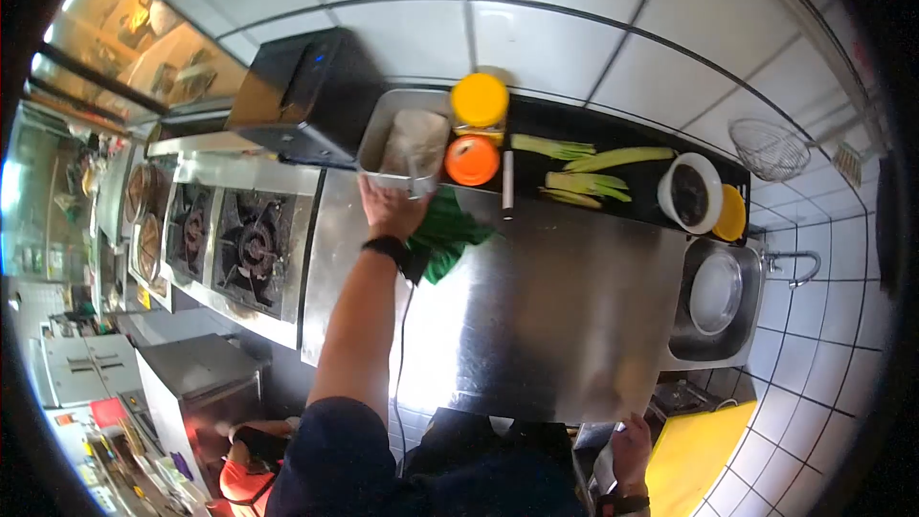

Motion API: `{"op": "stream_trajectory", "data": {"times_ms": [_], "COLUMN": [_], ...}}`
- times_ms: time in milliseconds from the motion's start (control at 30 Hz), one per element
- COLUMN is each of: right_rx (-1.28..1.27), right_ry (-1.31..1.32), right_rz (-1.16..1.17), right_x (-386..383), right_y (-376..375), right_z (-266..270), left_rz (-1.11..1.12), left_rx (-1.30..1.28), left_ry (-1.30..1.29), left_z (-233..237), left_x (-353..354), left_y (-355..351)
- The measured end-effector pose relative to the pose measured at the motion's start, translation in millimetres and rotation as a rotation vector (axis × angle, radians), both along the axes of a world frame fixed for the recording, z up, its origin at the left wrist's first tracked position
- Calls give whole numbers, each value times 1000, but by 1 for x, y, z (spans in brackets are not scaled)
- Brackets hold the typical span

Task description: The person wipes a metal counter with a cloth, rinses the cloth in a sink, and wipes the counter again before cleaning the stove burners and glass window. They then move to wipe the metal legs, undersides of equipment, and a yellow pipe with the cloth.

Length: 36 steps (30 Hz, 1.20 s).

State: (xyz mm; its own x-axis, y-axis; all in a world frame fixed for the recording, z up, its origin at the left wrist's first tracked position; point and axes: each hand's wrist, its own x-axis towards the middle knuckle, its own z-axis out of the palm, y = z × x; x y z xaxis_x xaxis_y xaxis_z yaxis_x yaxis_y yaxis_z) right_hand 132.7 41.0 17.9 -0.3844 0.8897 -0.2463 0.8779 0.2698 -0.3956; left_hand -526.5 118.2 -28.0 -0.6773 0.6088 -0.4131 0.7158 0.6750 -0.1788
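Left hand (394,209) on near edge of metal pan (377,131), fingers touching; can't tell if gripping. Pan sits back-left of steel counter (555,306), pale contents inside. Right hand (632,452) low by the front edge, grip unclear. Risk: sideways shove could bump the orange-lidded jar (472,161); green cloth (445,237) might snag. 2-burner stove (254,244) left, sink (682,325) right, tiled wall (550,48) behind.

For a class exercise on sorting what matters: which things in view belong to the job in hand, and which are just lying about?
Part of the job, it seems:
tray, at the left hand
pale contents of the tray
perhaps the green item near that wrist

Probably just lying about:
yellow-lidded jar
orange lid
vegetable stalks
white bowl
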Motion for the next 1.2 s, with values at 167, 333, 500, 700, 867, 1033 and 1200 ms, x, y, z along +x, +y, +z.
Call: {"op": "stream_trajectory", "data": {"times_ms": [167,333,500,700,867,1033,1200], "right_rx": [-142,-41,-5,-68,38,33,-44], "right_ry": [107,-47,8,92,76,97,231], "right_rz": [-88,151,93,96,103,-59,-247], "right_x": [-67,-94,-84,-64,-2,61,83], "right_y": [-25,-32,-35,-25,-19,-44,-66], "right_z": [38,59,48,51,44,52,66], "left_rz": [88,177,102,199,250,359,111], "left_rx": [88,345,425,396,537,500,539], "left_ry": [140,226,226,135,85,216,272], "left_z": [-3,-24,-30,-17,-36,-52,-68], "left_x": [-85,-65,-7,78,106,103,68], "left_y": [-25,-84,-200,-315,-359,-309,-227]}}
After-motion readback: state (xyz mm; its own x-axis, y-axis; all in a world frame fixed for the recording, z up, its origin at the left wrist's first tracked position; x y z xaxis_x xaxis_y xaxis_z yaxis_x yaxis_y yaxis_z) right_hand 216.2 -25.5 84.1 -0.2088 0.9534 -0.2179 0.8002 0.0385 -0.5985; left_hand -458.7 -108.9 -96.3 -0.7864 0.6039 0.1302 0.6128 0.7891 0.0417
